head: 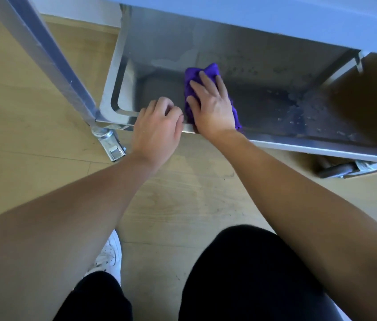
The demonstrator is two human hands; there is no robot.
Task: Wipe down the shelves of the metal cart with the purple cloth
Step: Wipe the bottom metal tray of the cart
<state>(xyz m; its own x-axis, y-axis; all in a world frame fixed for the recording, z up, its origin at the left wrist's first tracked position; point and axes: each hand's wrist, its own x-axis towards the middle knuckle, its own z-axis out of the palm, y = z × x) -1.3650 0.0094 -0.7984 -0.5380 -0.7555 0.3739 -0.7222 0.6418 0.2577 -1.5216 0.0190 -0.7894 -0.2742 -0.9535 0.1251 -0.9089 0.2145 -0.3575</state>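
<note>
The purple cloth lies on the bottom shelf of the metal cart, near its front left. My right hand presses flat on the cloth with straight fingers spread. My left hand rests on the shelf's front rim, its fingers curled over the edge. Water droplets and smears cover the right part of the shelf. An upper shelf overhangs the far side.
The cart's slanted leg runs down to a locking caster at the left. Another caster shows under the right side. Wooden floor lies all around. My knees in black trousers and a white shoe are below.
</note>
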